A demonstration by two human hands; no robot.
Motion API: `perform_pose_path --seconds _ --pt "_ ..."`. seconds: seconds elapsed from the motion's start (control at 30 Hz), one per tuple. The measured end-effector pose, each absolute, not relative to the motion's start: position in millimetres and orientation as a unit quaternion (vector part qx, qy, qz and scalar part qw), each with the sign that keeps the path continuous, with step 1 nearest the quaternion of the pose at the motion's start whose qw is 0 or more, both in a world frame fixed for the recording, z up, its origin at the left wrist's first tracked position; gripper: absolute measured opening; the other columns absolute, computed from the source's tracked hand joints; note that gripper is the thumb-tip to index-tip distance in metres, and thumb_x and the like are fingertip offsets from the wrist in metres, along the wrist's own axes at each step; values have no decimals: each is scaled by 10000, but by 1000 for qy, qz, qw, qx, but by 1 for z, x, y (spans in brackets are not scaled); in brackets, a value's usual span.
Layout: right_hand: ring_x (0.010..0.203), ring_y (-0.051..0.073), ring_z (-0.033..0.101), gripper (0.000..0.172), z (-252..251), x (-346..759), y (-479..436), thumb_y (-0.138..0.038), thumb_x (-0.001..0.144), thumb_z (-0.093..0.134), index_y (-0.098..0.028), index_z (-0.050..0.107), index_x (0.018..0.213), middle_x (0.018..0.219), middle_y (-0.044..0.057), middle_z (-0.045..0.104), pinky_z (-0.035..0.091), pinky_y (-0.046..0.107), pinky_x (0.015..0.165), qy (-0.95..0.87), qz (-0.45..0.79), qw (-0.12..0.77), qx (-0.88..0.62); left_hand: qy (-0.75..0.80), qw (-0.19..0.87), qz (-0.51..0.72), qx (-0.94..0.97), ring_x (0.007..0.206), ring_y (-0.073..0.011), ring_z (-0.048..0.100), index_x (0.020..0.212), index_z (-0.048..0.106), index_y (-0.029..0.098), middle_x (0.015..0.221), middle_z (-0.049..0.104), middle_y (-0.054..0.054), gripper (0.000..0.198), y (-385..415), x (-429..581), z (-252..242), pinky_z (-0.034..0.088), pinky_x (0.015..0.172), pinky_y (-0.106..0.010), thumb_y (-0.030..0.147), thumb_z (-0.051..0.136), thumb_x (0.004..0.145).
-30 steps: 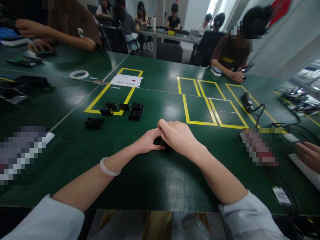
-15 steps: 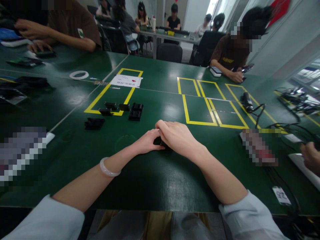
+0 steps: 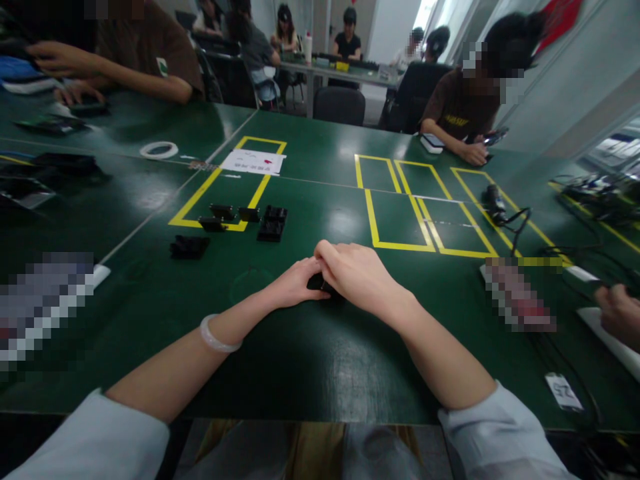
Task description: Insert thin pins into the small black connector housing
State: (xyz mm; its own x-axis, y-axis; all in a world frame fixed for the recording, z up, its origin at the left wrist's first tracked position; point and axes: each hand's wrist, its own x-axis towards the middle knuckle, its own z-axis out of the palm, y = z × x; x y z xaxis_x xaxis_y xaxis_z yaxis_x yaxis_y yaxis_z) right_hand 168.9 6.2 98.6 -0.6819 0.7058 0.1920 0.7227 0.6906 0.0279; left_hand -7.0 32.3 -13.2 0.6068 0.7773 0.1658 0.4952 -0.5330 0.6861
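Near the middle of the green table (image 3: pixel 280 360), my left hand (image 3: pixel 300 281) and my right hand (image 3: pixel 353 273) meet around a small black part (image 3: pixel 316 283). Both hands are closed on it, and the right hand's back and fingers hide most of its shape. Up and to the left, several thin black pieces (image 3: pixel 249 214) stand on the table beside the yellow tape. Next to them lies a black block with raised portions (image 3: pixel 273 223). A further black piece (image 3: pixel 189 247) rests nearer to me on the left.
Yellow tape frames (image 3: pixel 405 248) mark the table. A paper sheet (image 3: pixel 254 162) and a white tape roll (image 3: pixel 159 150) lie farther back. Blurred-out devices flank my arms. Black cables (image 3: pixel 575 250) and another person's hand (image 3: pixel 620 317) are at right. People sit across the table.
My hands stay joined around the black part with almost no movement. At the right edge, the other person's hand has shifted slightly left.
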Motion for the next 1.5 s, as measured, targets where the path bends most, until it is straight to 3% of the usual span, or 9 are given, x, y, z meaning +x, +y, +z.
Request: perform_pose_path --seconds 0.1,0.23,0.47,0.7,0.9,1.1,1.33,1.5 --pt "739 144 609 201 100 169 5 -235 974 340 -174 526 1024 886 25 680 290 288 617 -917 -37 90 -387 382 302 241 839 1129 -300 579 1119 604 181 1186 632 -80 447 32 -7 -14 473 961 -423 403 745 758" --pt "709 153 607 275 99 169 7 -341 1005 316 -185 539 967 796 33 679 276 295 614 -914 -58 81 -394 373 314 233 842 1122 -303 581 1054 645 195 1143 656 -67 354 32 -8 -13 474 956 -414 391 734 773" --pt "700 146 608 203 98 168 7 -231 974 336 -172 528 1005 824 24 671 281 284 601 -914 -53 90 -393 387 302 228 841 1120 -300 578 1121 609 187 1193 627 -78 445 32 -7 -12 468 959 -426 419 738 764" --pt "684 154 601 242 96 169 9 -314 998 330 -184 531 959 773 30 664 271 289 597 -913 -66 83 -394 375 304 217 848 1121 -303 576 1042 644 207 1112 662 -59 335 32 -8 -10 457 972 -425 418 710 791" --pt "721 142 602 191 96 170 10 -235 975 344 -173 523 1005 870 22 675 278 278 602 -916 -45 106 -384 391 296 229 841 1090 -295 587 1088 614 178 1169 628 -84 432 32 -7 -12 463 954 -423 423 742 756" --pt "680 150 593 226 95 171 12 -305 992 353 -187 540 947 771 24 666 252 289 591 -913 -69 90 -393 380 302 214 848 1114 -297 576 1037 640 200 1097 661 -55 342 32 -8 -11 454 965 -417 418 716 784" --pt "727 151 611 197 97 169 9 -232 962 351 -169 517 1048 847 27 678 287 280 607 -914 -36 101 -391 400 303 228 835 1076 -296 591 1083 612 185 1147 637 -76 438 31 -7 -11 470 940 -434 435 743 748" --pt "685 159 610 265 98 170 9 -352 998 323 -180 524 1010 782 34 677 276 288 606 -909 -54 71 -406 386 309 228 839 1075 -299 595 1027 654 208 1072 671 -58 342 32 -8 -12 470 948 -428 422 724 769"
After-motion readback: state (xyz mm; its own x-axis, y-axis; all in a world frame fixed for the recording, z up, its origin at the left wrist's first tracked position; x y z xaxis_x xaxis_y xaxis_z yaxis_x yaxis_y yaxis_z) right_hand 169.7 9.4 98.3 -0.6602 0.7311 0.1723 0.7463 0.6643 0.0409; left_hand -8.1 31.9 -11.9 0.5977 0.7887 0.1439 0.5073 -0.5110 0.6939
